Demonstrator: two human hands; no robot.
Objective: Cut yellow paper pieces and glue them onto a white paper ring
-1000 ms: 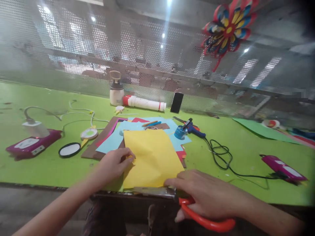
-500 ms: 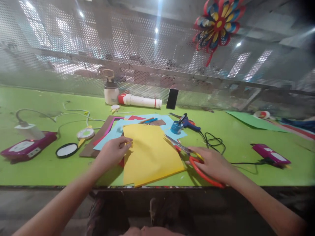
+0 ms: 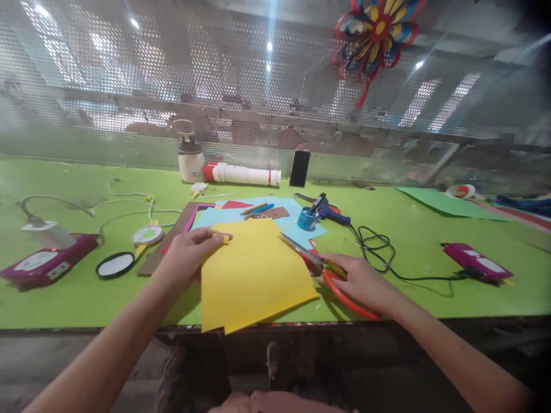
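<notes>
A yellow foam or paper sheet (image 3: 256, 275) lies in front of me, its near corner reaching the table's front edge. My left hand (image 3: 189, 252) is closed in a pinch at the sheet's upper left edge, and a small yellow bit shows at the fingertips. On the other side, my right hand (image 3: 355, 284) grips scissors (image 3: 316, 262) with orange-red and yellow handles. Their blades point up and left, the tips over the sheet's upper right edge. Under the sheet are light blue paper (image 3: 215, 215) and brown card (image 3: 167, 235).
Behind the sheet are pencils (image 3: 253, 208), a blue jar (image 3: 307, 219), a glue gun (image 3: 333, 213) with a black cable, and a phone (image 3: 299, 168). Purple power strips (image 3: 51, 258) lie at both sides. A spray bottle (image 3: 191, 163) and white tube (image 3: 245, 174) stand farther back.
The yellow sheet has shifted left and slightly turned with my left hand. My right hand and the scissors have also moved a little left. The view has tilted slightly.
</notes>
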